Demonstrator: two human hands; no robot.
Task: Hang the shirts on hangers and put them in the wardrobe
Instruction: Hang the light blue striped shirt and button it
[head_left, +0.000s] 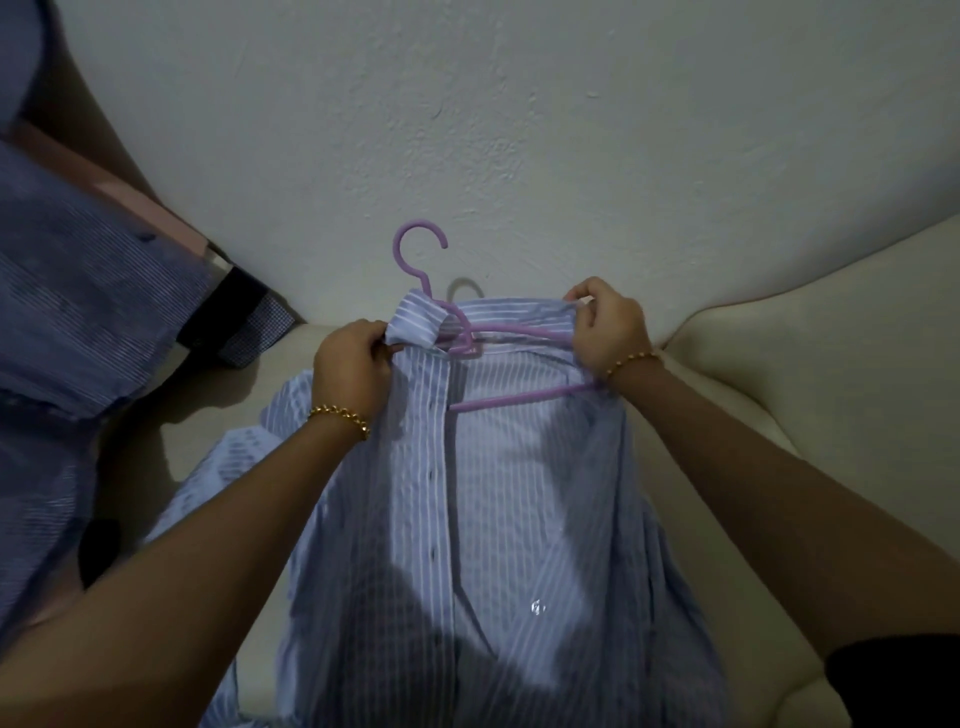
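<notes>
Along the back edge of the cream sofa (831, 364), by the wall, our striped shirt (493, 519) lies front-open so the purple hanger (519, 329) can sit inside the collar, hook poking out. Arms stretched forward, our left hand (353, 364) pinches the collar and our right hand (608, 327) the shoulder edge — spreading the cloth.

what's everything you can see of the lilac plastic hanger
The lilac plastic hanger is thin and looks smooth. It lies inside the open blue-and-white striped shirt. Its hook pokes out past the collar; one arm and the lower bar show, the rest is under fabric. The right hand grips the shirt at its right end.
</notes>
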